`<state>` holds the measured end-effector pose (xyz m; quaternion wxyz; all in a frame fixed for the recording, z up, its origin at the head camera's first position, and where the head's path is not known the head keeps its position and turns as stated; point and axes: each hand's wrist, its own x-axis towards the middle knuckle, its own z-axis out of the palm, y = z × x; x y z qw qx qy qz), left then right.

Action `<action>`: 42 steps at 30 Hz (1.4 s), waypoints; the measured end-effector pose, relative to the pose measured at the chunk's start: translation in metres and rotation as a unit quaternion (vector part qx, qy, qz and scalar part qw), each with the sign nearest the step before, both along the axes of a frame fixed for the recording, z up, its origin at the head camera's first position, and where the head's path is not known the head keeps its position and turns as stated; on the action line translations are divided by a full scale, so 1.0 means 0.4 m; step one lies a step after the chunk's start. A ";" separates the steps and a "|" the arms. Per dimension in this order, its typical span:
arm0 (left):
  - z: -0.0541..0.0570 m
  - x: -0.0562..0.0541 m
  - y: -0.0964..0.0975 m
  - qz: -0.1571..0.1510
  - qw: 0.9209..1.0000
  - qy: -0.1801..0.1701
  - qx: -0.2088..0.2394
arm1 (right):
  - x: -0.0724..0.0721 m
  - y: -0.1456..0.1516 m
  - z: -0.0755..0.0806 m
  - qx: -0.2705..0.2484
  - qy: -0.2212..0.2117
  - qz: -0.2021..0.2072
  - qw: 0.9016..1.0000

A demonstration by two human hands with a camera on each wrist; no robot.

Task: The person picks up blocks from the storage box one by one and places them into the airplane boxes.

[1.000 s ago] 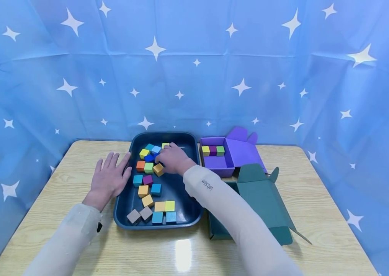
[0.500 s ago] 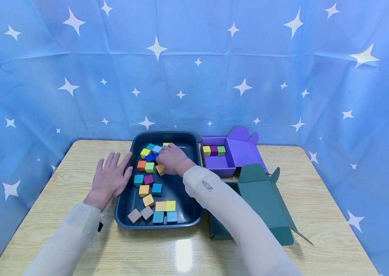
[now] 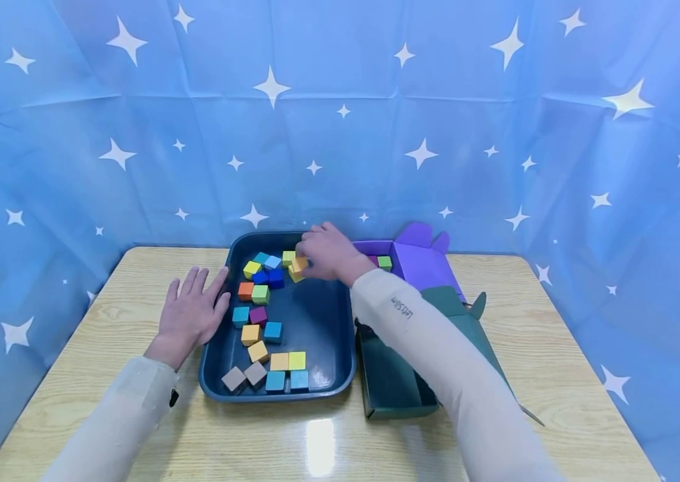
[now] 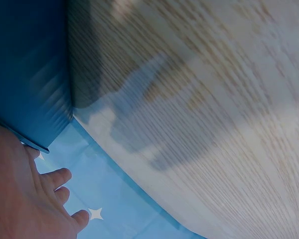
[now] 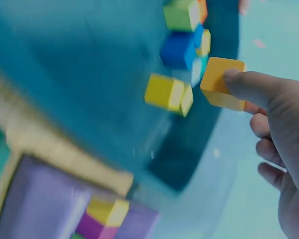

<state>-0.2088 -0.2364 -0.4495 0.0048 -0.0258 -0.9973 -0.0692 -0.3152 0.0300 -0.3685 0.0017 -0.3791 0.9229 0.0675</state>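
Note:
My right hand (image 3: 332, 254) pinches an orange cube (image 5: 222, 82) between thumb and fingers, above the far part of the dark blue tray (image 3: 318, 328). Below that cube a yellow cube (image 5: 162, 91) lies on the tray floor, with a second yellow one beside it. Close by are a dark blue cube (image 3: 276, 278) and a light blue cube (image 3: 272, 262). My left hand (image 3: 192, 314), fingers straight and spread, rests at the tray's left rim and holds nothing. In the left wrist view, its fingers reach past the tray's edge.
To the right of the tray stands a purple box (image 3: 427, 268), lid open, with several cubes inside, partly hidden by my right arm. Nearer stands an open dark green box (image 3: 391, 378). More cubes, such as two greyish ones (image 3: 234, 379), lie along the tray's left and front.
My right hand has risen and moved right and away from me, carrying the orange cube off the tray floor. The left hand stays where it was.

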 end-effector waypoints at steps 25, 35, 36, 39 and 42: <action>-0.006 0.006 0.000 -0.002 1.000 0.009 0.001 | -0.046 0.288 -0.074 0.001 -0.044 -0.129 0.991; -0.002 0.006 0.001 0.004 1.000 0.005 0.010 | -0.045 0.271 -0.129 0.016 -0.034 -0.108 0.993; -0.002 0.006 0.001 0.004 1.000 0.004 0.010 | -0.045 0.269 -0.132 0.018 -0.032 -0.106 0.994; -0.001 0.005 0.002 0.004 1.000 0.001 0.011 | -0.048 0.264 -0.143 0.024 -0.023 -0.105 0.994; 0.000 0.004 0.001 0.005 1.000 -0.001 0.010 | -0.051 0.261 -0.152 0.025 -0.014 -0.106 0.994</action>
